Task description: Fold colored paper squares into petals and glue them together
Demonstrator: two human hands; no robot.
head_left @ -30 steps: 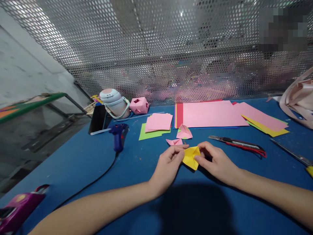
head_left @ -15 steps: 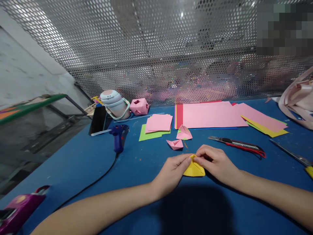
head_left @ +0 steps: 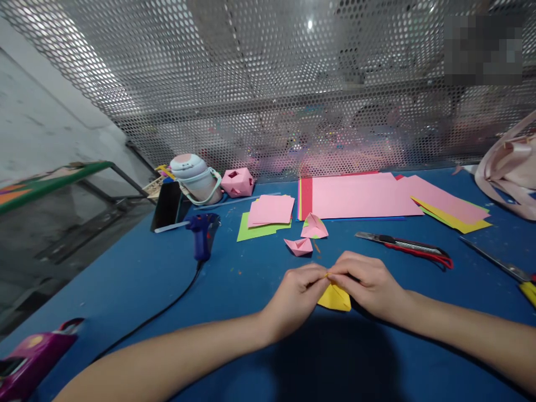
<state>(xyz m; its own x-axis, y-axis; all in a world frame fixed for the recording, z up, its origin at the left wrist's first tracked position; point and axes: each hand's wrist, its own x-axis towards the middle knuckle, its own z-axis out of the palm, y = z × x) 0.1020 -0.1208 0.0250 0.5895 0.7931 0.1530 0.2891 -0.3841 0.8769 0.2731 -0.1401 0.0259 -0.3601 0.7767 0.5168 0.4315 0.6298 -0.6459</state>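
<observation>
Both hands [head_left: 335, 285] apparently pinch folded yellow paper [head_left: 335, 297].

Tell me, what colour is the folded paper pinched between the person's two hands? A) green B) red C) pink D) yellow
D: the folded paper held between the left hand and the right hand is yellow; the pink folded pieces lie apart on the table.

Centre front: left hand [head_left: 298, 296] and right hand [head_left: 368, 285] meet on the small folded yellow paper piece [head_left: 335, 297], which lies between them on the blue table mat [head_left: 125, 285].
Just behind the hands: two small folded pink paper pieces [head_left: 298, 246], one behind the other.
Further back: stack of square pink paper sheets [head_left: 271, 210]; large pink paper sheets [head_left: 360, 195] to its right.
Right of the hands: red-and-black utility knife [head_left: 404, 244].
Left: blue glue gun [head_left: 204, 233]; round pale flask with a strap [head_left: 196, 177] behind it, pink paper cube [head_left: 237, 181] just right of the flask.
Far rear: perforated metal screen [head_left: 268, 84].
</observation>
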